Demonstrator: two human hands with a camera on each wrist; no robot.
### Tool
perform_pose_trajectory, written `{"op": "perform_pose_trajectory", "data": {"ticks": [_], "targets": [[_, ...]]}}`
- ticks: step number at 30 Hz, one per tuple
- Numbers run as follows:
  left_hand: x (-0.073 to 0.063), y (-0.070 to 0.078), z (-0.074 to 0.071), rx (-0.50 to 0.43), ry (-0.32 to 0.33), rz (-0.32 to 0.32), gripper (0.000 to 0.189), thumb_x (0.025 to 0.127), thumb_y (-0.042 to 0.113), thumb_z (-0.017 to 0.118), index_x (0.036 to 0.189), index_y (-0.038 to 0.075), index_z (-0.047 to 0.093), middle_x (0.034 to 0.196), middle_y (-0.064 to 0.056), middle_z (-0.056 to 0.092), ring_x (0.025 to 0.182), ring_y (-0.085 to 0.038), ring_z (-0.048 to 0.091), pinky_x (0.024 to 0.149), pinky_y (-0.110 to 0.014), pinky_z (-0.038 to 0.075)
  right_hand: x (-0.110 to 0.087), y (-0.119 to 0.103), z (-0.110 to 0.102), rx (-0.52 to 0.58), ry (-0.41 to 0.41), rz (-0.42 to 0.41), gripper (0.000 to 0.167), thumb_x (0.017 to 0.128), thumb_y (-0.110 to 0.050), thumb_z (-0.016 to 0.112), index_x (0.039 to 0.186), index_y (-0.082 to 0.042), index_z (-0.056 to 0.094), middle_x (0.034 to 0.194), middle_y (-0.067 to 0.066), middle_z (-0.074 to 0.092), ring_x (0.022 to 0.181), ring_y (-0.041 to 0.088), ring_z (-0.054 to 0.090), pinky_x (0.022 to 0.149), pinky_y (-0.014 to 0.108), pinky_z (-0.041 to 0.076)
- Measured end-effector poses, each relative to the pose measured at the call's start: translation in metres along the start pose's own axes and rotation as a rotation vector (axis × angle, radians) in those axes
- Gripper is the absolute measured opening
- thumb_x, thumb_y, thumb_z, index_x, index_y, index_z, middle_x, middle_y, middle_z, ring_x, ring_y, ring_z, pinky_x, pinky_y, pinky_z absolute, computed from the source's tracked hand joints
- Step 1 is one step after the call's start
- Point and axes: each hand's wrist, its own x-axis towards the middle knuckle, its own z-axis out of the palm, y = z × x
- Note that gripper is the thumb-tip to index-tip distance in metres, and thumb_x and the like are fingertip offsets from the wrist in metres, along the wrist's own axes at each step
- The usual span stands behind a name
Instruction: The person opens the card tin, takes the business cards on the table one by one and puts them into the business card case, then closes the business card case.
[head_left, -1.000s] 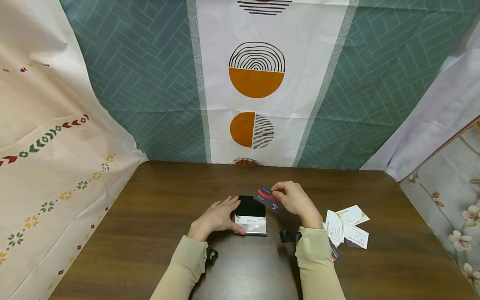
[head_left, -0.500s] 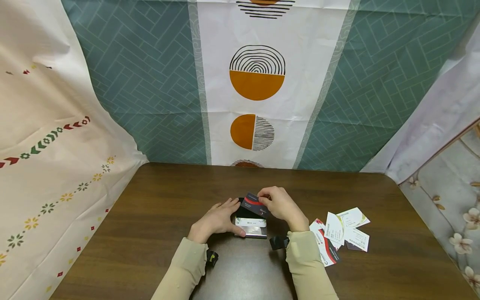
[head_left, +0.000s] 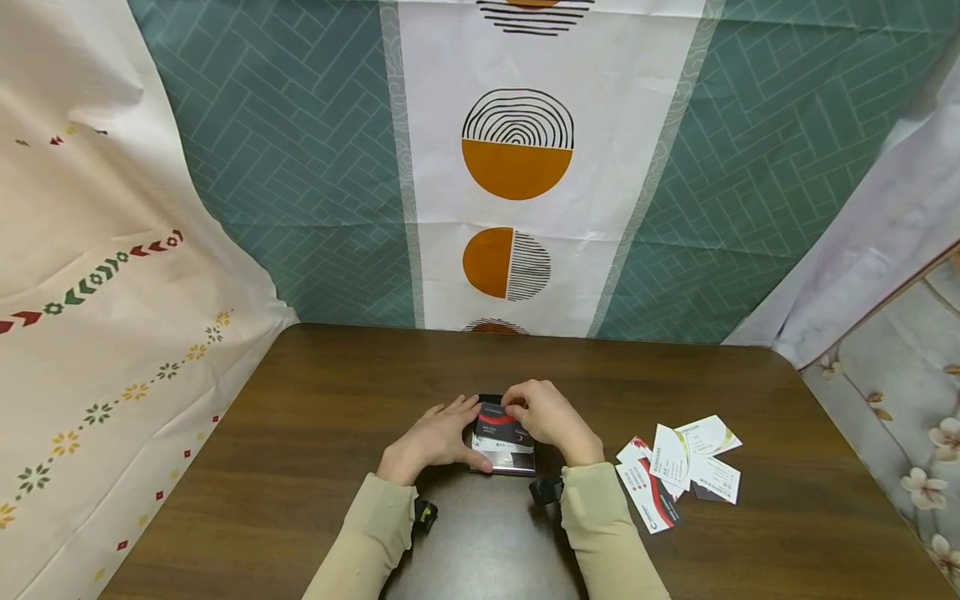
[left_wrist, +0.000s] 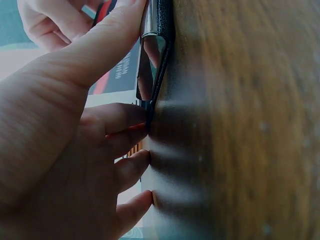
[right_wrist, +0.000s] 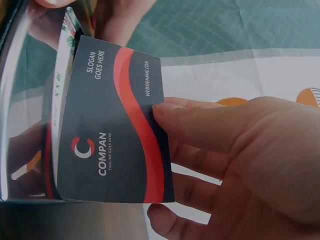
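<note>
A business card case (head_left: 516, 468) with a silvery metal front and a black lid lies raised open on the table. My left hand (head_left: 435, 437) spreads over its left side; the thumb rests on the metal front, and the fingers reach along the side with tips down by the table. My right hand (head_left: 551, 417) pinches a dark business card (right_wrist: 107, 115) with a red wave by one edge. The card's opposite edge is at the case's mouth, beside a white card (right_wrist: 62, 80) standing inside. The right fingertips behind the card are partly hidden.
Several loose business cards (head_left: 671, 454), white and dark, lie overlapping on the brown table (head_left: 315, 467) to the right of the right forearm. A patterned teal and white cloth (head_left: 510, 167) hangs behind the table's far edge.
The right hand has moved left and slightly nearer, carrying the dark card from beside the case to over it and its mouth. The left hand has stayed on the case.
</note>
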Motion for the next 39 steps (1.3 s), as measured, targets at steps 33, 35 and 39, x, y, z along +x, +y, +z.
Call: {"op": "perform_pose_trajectory", "data": {"ticks": [33,35,39], "targets": [[-0.001,-0.002,0.001,0.008,-0.014,0.009,0.105,0.072,0.061,0.078,0.152,0.008,0.035,0.160,-0.006,0.024,0.147,-0.027,0.016,0.117,-0.051,0.013,-0.001,0.001,0.011,0.003,-0.163,0.020,0.011,0.087,-0.011,0.074,0.077,-0.015,0.074,0.070,-0.008,0.063,0.065,0.011,0.053,0.061,0.028,0.047],[-0.001,-0.002,0.001,0.007,-0.015,0.008,0.105,0.072,0.061,0.078,0.152,0.008,0.035,0.160,-0.005,0.024,0.147,-0.027,0.016,0.117,-0.051,0.013,-0.001,0.001,0.011,0.006,-0.175,0.027,0.010,0.087,-0.011,0.074,0.078,-0.015,0.074,0.070,-0.008,0.063,0.065,0.011,0.053,0.062,0.029,0.048],[-0.001,-0.001,0.000,0.002,-0.014,0.006,0.105,0.072,0.060,0.079,0.152,0.008,0.036,0.160,-0.005,0.024,0.147,-0.027,0.016,0.116,-0.051,0.013,-0.002,0.000,0.010,0.010,-0.189,0.035,0.012,0.088,-0.011,0.073,0.077,-0.015,0.074,0.069,-0.009,0.062,0.065,0.011,0.053,0.063,0.029,0.048]]}}
